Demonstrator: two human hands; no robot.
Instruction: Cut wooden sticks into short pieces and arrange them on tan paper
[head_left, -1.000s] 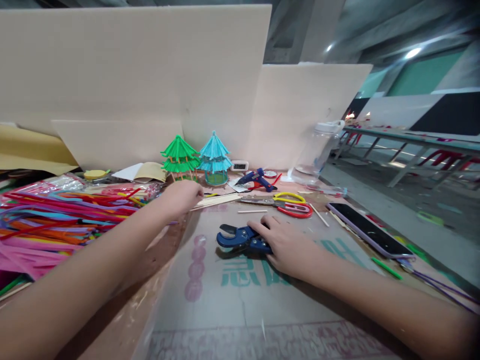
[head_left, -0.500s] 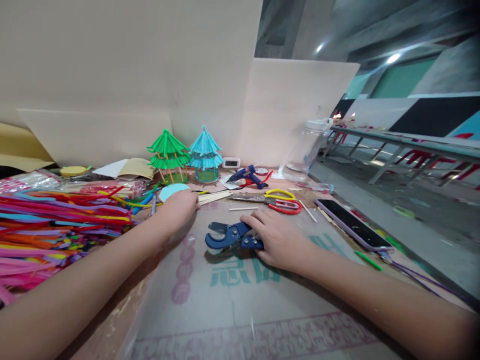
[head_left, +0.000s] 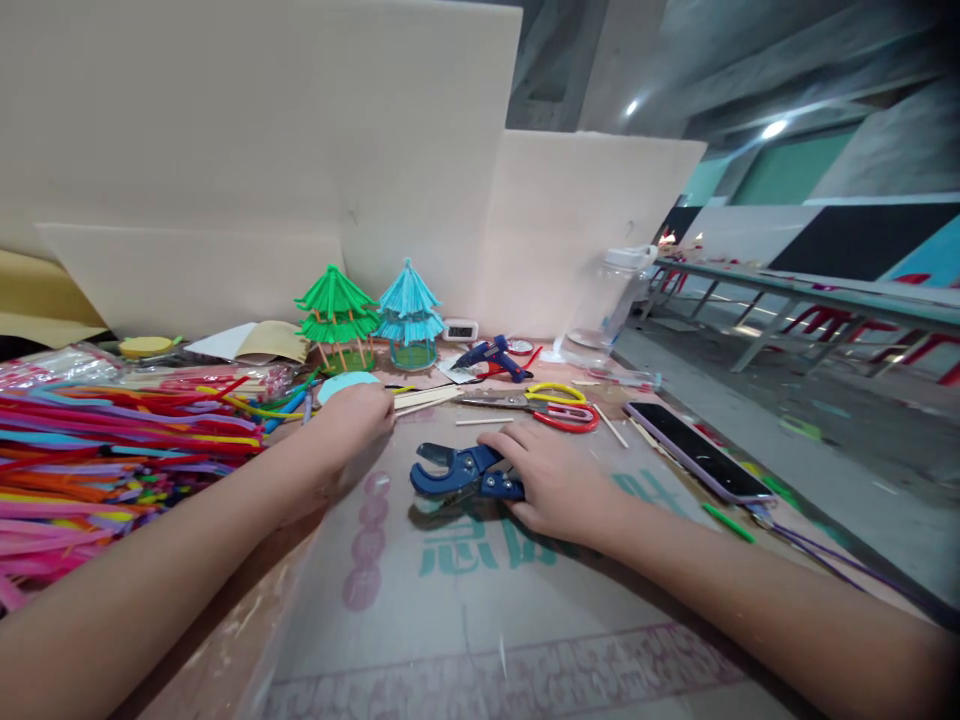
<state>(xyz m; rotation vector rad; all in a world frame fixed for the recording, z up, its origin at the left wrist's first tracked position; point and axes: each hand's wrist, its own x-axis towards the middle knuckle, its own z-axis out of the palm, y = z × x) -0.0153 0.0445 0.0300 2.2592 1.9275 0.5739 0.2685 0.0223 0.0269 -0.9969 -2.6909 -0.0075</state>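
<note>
1. Across the printed cardboard sheet, both forearms stretch forward, palms down.
2. Left hand sits beside the pipe-cleaner pile. Its fingers are curled at the near ends of the wooden sticks; I cannot tell whether they grip.
3. Right hand lies mid-sheet, fingers wrapped over the handles of the blue cutter, which rests flat with its blade end pointing left.

The blue plastic-handled pipe cutter is laid on the printed cardboard sheet, partly under the right hand. Leftward, the left hand is set on flat wooden sticks (a pale blue round disc just behind). The multicoloured pipe-cleaner heap is spread far left, and the yellow-and-red-handled scissors and dark smartphone are placed right.
</note>
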